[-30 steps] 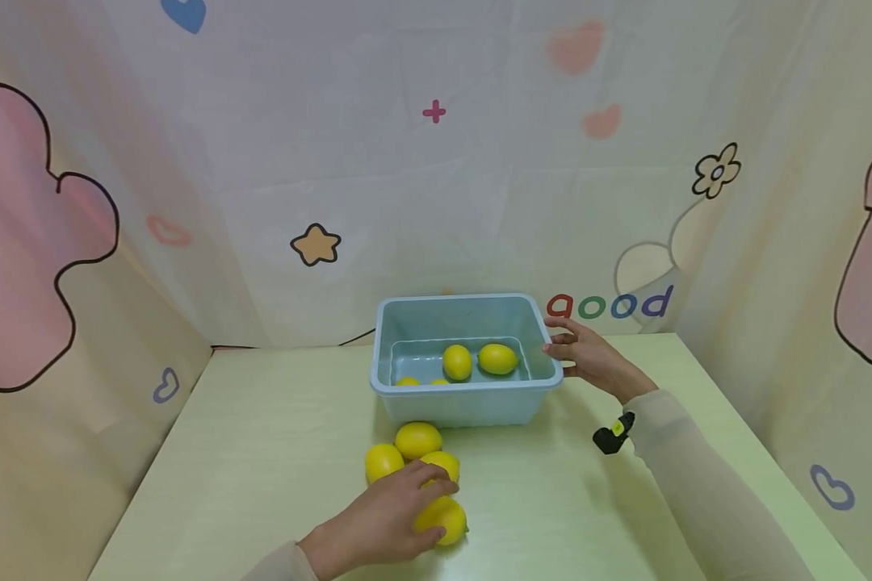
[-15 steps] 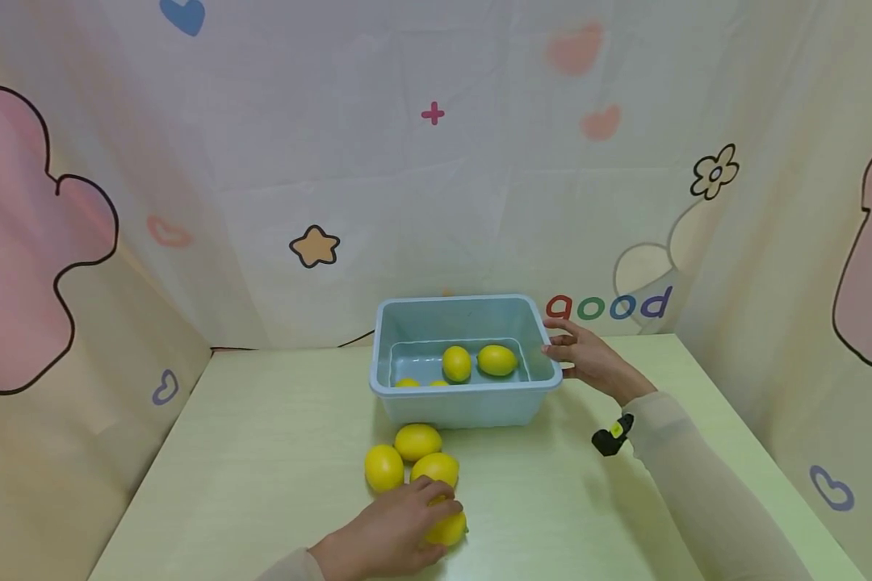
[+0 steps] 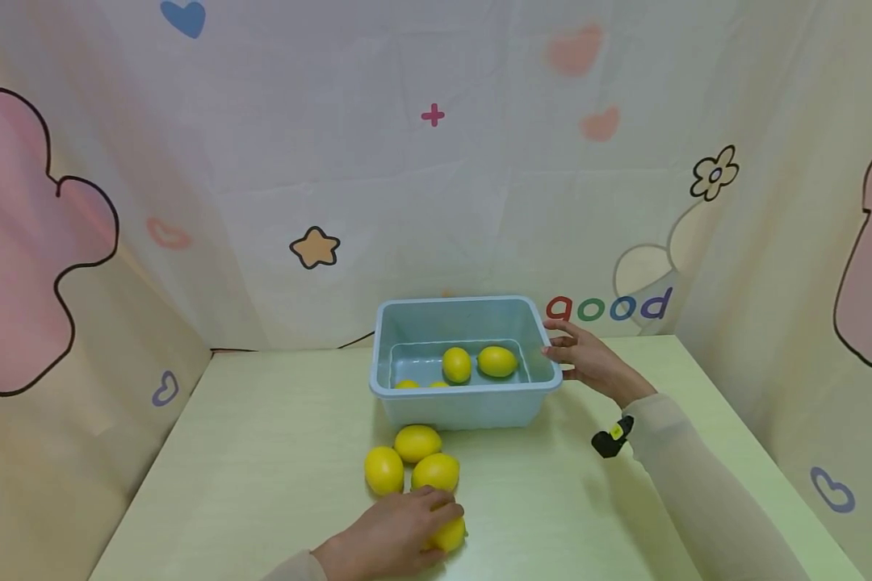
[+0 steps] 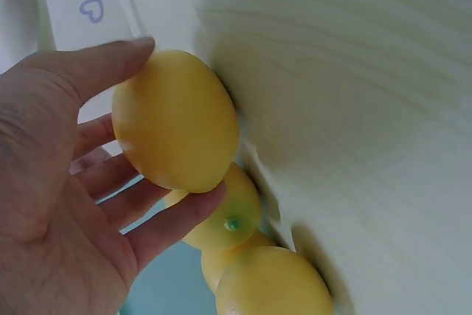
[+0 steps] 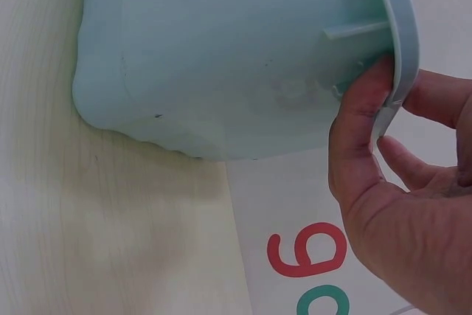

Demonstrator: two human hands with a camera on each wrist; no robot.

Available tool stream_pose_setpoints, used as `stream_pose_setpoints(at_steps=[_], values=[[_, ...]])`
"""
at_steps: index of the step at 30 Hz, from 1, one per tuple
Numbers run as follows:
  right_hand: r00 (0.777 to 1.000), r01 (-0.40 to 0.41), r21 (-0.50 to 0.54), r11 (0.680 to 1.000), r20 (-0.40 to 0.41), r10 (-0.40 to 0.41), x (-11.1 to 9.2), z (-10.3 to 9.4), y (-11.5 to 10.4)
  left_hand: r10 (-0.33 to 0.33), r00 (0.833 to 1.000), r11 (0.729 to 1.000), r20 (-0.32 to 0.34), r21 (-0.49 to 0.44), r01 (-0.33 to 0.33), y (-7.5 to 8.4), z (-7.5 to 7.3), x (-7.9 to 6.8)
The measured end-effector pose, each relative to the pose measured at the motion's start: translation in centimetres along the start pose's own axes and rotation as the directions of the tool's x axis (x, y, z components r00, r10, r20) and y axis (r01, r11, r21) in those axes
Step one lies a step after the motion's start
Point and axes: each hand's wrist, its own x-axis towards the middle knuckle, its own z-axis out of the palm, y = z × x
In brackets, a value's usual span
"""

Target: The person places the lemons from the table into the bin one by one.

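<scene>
My left hand (image 3: pixel 388 532) curls its thumb and fingers round the nearest lemon (image 3: pixel 449 534). In the left wrist view, that lemon (image 4: pixel 177 119) sits between the thumb and the fingertips, over the pale table. Three more yellow lemons, one of them the front lemon (image 3: pixel 436 474), lie bunched just beyond this hand. Behind them stands a light blue plastic basin (image 3: pixel 472 407) with several lemons inside, two partly hidden by its front wall. My right hand (image 3: pixel 589 361) pinches the basin's right rim; in the right wrist view, fingers (image 5: pixel 358 123) lie on both sides of the rim.
A pale wood-grain table (image 3: pixel 262 452) carries everything. A printed curtain (image 3: pixel 436 202) rises close behind the basin and along both sides. A small black device (image 3: pixel 612 438) hangs at the right sleeve.
My left hand has shifted slightly toward me and right, its fingers coming down and closing round the nearest lemon. The right hand and basin hold still.
</scene>
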Motion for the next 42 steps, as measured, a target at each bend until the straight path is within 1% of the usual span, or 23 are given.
stream_pose_setpoints(at_steps=[3, 6, 9, 11, 13, 16, 18, 23, 25, 27, 29, 31, 34, 38, 42], values=[[1.0, 0.0, -0.004, 1.0, 0.005, 0.0, 0.0, 0.1, 0.1, -0.008, 0.999, 1.0, 0.041, -0.006, 0.008, 0.1, 0.1, 0.0], [1.0, -0.004, -0.006, 1.0, 0.007, 0.004, -0.1, 0.2, 0.1, 0.014, 0.998, 1.0, 0.064, 0.005, -0.014, 0.0, 0.5, -0.1], [1.0, 0.002, -0.008, 1.0, 0.006, -0.002, -0.2, 0.2, 0.0, 0.067, 0.997, 0.996, 0.033, 0.052, -0.069, -0.2, 0.9, -0.1], [1.0, 0.007, -0.005, 1.0, 0.005, -0.007, -0.3, 0.2, -0.1, 0.085, 0.996, 0.993, 0.016, 0.076, -0.086, -0.3, 1.1, 0.0], [1.0, 0.012, -0.004, 1.0, 0.007, -0.012, -0.3, 0.2, -0.1, 0.074, 0.997, 0.994, 0.026, 0.073, -0.076, -0.3, 1.2, 0.1], [1.0, 0.006, 0.001, 1.0, 0.008, -0.006, -0.3, 0.2, -0.1, 0.032, 0.997, 0.999, 0.076, 0.029, -0.034, -0.4, 1.2, 0.3], [1.0, 0.001, 0.002, 1.0, 0.008, -0.001, -0.3, 0.2, 0.0, 0.02, 0.995, 1.0, 0.094, 0.015, -0.022, -0.4, 1.2, 0.4], [1.0, -0.002, 0.007, 1.0, 0.002, 0.002, -0.2, 0.1, 0.0, 0.064, 0.996, 0.993, 0.063, 0.092, -0.07, -0.4, 1.2, 0.5], [1.0, -0.003, 0.007, 1.0, 0.001, 0.003, -0.2, 0.1, 0.0, 0.072, 0.995, 0.991, 0.074, 0.108, -0.08, -0.4, 1.1, 0.6], [1.0, -0.005, 0.006, 1.0, 0.0, 0.005, -0.2, 0.1, 0.0, 0.065, 0.993, 0.992, 0.097, 0.103, -0.075, -0.4, 1.1, 0.7], [1.0, -0.006, 0.004, 1.0, -0.001, 0.006, -0.2, 0.0, 0.0, 0.06, 0.993, 0.992, 0.105, 0.101, -0.07, -0.4, 1.0, 0.8], [1.0, -0.005, 0.0, 1.0, -0.002, 0.005, -0.2, 0.1, -0.1, 0.054, 0.994, 0.993, 0.095, 0.103, -0.064, -0.3, 0.8, 0.8], [1.0, -0.001, -0.006, 1.0, -0.001, 0.001, -0.2, 0.1, -0.1, 0.062, 0.996, 0.992, 0.056, 0.103, -0.067, -0.2, 0.4, 0.8], [1.0, 0.005, -0.01, 1.0, -0.004, -0.005, -0.2, 0.1, -0.2, 0.09, 0.996, 0.991, -0.003, 0.101, -0.089, -0.2, -0.5, 0.7], [1.0, 0.007, -0.006, 1.0, -0.004, -0.007, -0.2, 0.1, -0.3, 0.093, 0.994, 0.989, -0.063, 0.118, -0.085, -0.3, -1.7, 0.8]])
